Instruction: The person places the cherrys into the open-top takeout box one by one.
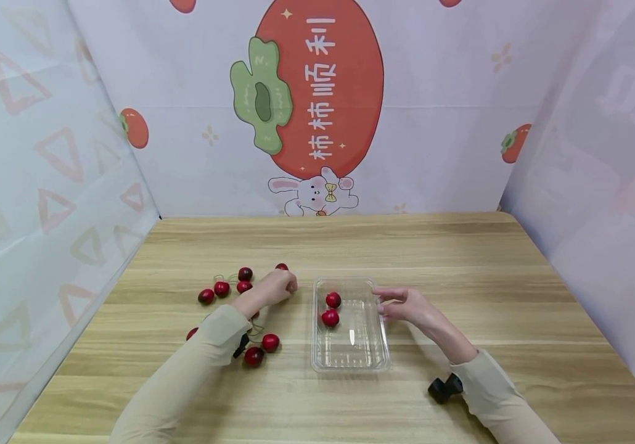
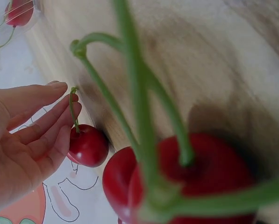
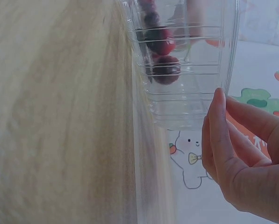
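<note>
My left hand reaches to the far side of the scattered cherries. In the left wrist view, its thumb and fingers are parted around the stem of a red cherry, with a gap showing; whether the fingertips touch the stem is unclear. At the right side of a clear plastic box, my right hand pinches the rim between thumb and fingers. Two cherries lie in the box, toward its left wall. In the right wrist view the right fingertips meet the box's upper edge.
Several cherries with green stems lie left of the box, some partly hidden beneath the left forearm. Close cherries fill the front of the left wrist view. A black device sits by the right sleeve. Printed cloth walls surround the wooden table.
</note>
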Available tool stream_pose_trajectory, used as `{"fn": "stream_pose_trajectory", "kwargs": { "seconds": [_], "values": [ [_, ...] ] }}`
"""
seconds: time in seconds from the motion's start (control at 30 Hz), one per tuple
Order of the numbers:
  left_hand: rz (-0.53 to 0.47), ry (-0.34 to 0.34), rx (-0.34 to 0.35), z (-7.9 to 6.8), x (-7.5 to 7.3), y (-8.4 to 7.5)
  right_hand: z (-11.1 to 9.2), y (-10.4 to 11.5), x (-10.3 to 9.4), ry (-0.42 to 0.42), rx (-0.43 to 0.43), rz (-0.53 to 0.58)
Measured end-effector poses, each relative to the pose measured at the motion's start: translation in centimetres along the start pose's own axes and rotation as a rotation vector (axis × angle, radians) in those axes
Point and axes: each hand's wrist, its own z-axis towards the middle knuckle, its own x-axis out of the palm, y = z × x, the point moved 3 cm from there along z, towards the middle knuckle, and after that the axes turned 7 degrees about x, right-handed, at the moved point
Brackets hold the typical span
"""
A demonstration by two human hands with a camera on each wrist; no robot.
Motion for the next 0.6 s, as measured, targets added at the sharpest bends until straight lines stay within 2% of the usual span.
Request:
{"fn": "stream_pose_trajectory", "kwargs": {
  "seconds": [0.6],
  "values": [
    [-0.020,0.012,-0.047,0.21,0.27,0.58,0.03,-0.04,-0.06,0.003,-0.002,0.010]
  ]
}}
